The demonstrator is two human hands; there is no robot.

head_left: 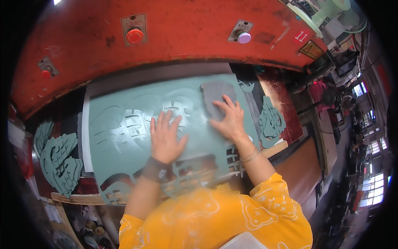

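Observation:
A grey-green sheet [120,103] with embossed sole-shaped outlines lies flat on the bed of a red press. My left hand [164,137] rests flat on the sheet's middle, fingers spread, holding nothing. My right hand [230,118] presses with spread fingers on a dark grey cutting die [215,93] that sits on the sheet's upper right. The sheet's near edge shows cut-out holes [190,172].
The red press head [174,37] arches over the far side, with a red button [134,36], a small red button [46,74] and a pale purple button [243,37]. Stacks of cut green pieces lie at left [60,159] and at right [271,120]. A workshop aisle runs along the right.

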